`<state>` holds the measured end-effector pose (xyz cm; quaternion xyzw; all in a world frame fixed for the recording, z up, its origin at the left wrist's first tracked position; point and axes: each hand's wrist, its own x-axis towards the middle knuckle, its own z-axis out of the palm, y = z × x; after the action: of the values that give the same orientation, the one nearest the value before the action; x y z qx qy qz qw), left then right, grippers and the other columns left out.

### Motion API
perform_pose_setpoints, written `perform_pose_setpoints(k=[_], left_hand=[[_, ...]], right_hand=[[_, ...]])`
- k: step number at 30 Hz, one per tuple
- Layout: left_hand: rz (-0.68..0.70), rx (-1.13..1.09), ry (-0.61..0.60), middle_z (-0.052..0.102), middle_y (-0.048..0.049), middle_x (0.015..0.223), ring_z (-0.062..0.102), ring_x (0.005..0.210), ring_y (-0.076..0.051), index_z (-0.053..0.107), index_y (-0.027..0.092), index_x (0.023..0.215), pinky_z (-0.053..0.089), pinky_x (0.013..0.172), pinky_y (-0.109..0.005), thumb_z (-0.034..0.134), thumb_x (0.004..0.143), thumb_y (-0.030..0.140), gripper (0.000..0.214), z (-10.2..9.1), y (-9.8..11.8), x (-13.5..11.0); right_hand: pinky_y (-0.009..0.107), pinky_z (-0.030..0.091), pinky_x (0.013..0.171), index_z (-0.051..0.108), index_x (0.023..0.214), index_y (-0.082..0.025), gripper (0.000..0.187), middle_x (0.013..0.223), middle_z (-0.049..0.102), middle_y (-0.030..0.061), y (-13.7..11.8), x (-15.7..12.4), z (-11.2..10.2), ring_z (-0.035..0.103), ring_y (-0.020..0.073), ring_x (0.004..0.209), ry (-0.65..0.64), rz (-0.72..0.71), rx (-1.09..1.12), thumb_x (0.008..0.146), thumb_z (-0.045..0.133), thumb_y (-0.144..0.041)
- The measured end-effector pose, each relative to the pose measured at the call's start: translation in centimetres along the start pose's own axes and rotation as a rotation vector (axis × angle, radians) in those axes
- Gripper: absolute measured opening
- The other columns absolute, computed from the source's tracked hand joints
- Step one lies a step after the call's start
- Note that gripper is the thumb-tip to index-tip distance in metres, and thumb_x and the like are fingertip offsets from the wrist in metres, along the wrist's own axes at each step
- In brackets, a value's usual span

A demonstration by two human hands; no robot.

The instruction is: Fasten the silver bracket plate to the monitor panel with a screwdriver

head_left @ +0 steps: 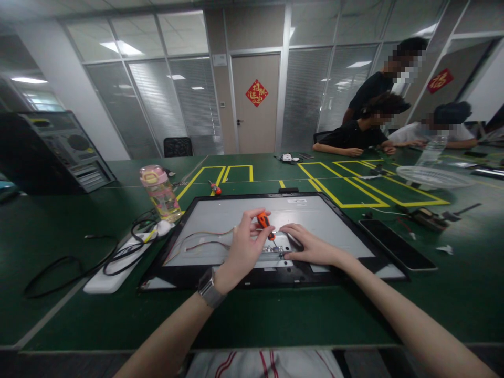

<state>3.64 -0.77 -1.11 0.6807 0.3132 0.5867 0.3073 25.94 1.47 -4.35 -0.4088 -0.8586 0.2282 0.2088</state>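
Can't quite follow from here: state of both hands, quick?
Left hand: closed on the orange-and-black screwdriver.
Right hand: open, thumb and fingers apart, at the grey panel.

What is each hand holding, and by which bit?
The left hand holds a screwdriver by its orange handle. The right hand is at the panel; whether it grips anything can't be told.

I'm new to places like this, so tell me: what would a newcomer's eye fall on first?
Probably the bright orange screwdriver in the left hand, pointing down at the flat grey panel, with the right hand beside it. Next might come the pink-lidded bottle left of the panel and the red diamond-shaped sign on the door beyond.
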Motion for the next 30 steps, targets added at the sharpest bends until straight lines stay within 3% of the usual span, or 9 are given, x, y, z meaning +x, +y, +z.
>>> perform_pose_setpoints(k=[3,6,11,16,21,23,27,30], left_hand=[[0.06,-0.005,-0.196,0.064,-0.0074,0.115,0.07,0.091,-0.019,0.057,0.024,0.119,0.06,0.081,-0.033,0.058,0.089,0.016,0.031,0.3,1.4,0.4],[0.086,-0.035,-0.273,0.064,-0.0086,0.115,0.067,0.097,-0.02,0.057,0.024,0.122,0.058,0.085,-0.035,0.053,0.09,0.012,0.035,0.7,2.3,0.9],[0.185,0.006,-0.109,0.062,-0.0058,0.098,0.063,0.095,-0.021,0.069,0.022,0.096,0.054,0.087,-0.034,0.064,0.086,0.018,0.012,1.1,2.3,1.8],[0.088,-0.114,-0.13,0.065,-0.0071,0.102,0.064,0.097,-0.02,0.066,0.022,0.108,0.052,0.088,-0.035,0.046,0.096,0.019,0.024,1.0,2.0,1.5],[0.169,-0.005,0.008,0.06,-0.0041,0.095,0.062,0.088,-0.018,0.071,0.023,0.095,0.052,0.083,-0.03,0.066,0.084,0.019,0.013,0.3,1.5,1.2],[0.138,0.007,0.037,0.061,-0.0041,0.093,0.063,0.087,-0.018,0.07,0.023,0.098,0.052,0.082,-0.029,0.061,0.088,0.018,0.015,0.0,1.3,1.1],[0.028,-0.085,-0.031,0.066,-0.0087,0.106,0.066,0.099,-0.022,0.065,0.02,0.112,0.051,0.09,-0.035,0.048,0.096,0.023,0.024,-0.6,0.9,0.9],[0.014,-0.114,-0.035,0.065,-0.0091,0.116,0.065,0.107,-0.023,0.064,0.021,0.116,0.049,0.095,-0.037,0.05,0.094,0.026,0.027,-0.6,0.8,0.6]], right_hand=[[0.05,0.034,0.109,0.042,0.14,-0.023,0.071,0.14,0.044,0.0133,0.3,0.0,0.1,0.042,0.032,0.129,0.01,-0.026,0.003,0.08,0.067,-0.052],[0.051,0.033,0.11,0.041,0.14,-0.023,0.072,0.141,0.043,0.0134,0.7,0.1,0.3,0.04,0.0327,0.131,0.018,-0.039,-0.001,0.08,0.067,-0.052],[0.05,0.035,0.108,0.044,0.138,-0.021,0.07,0.137,0.046,0.0142,0.8,0.1,0.4,0.043,0.0329,0.127,0.014,-0.019,-0.01,0.08,0.067,-0.053],[0.05,0.035,0.108,0.045,0.137,-0.021,0.069,0.136,0.047,0.0142,0.6,0.1,0.3,0.044,0.0329,0.126,0.011,-0.009,-0.01,0.079,0.068,-0.053],[0.05,0.034,0.109,0.044,0.139,-0.023,0.069,0.138,0.045,0.0131,0.4,0.0,0.2,0.043,0.0323,0.128,0.003,-0.012,-0.003,0.08,0.066,-0.052],[0.05,0.034,0.11,0.045,0.137,-0.023,0.067,0.139,0.045,0.013,0.3,0.0,0.1,0.043,0.0323,0.128,0.0,0.007,-0.001,0.08,0.066,-0.051],[0.048,0.034,0.111,0.046,0.136,-0.02,0.067,0.138,0.045,0.0137,0.2,0.0,0.1,0.043,0.0316,0.129,-0.005,0.013,-0.003,0.08,0.067,-0.05],[0.048,0.034,0.111,0.046,0.135,-0.02,0.067,0.138,0.045,0.0138,0.2,0.0,0.0,0.043,0.031,0.129,-0.002,0.011,-0.011,0.08,0.067,-0.05]])
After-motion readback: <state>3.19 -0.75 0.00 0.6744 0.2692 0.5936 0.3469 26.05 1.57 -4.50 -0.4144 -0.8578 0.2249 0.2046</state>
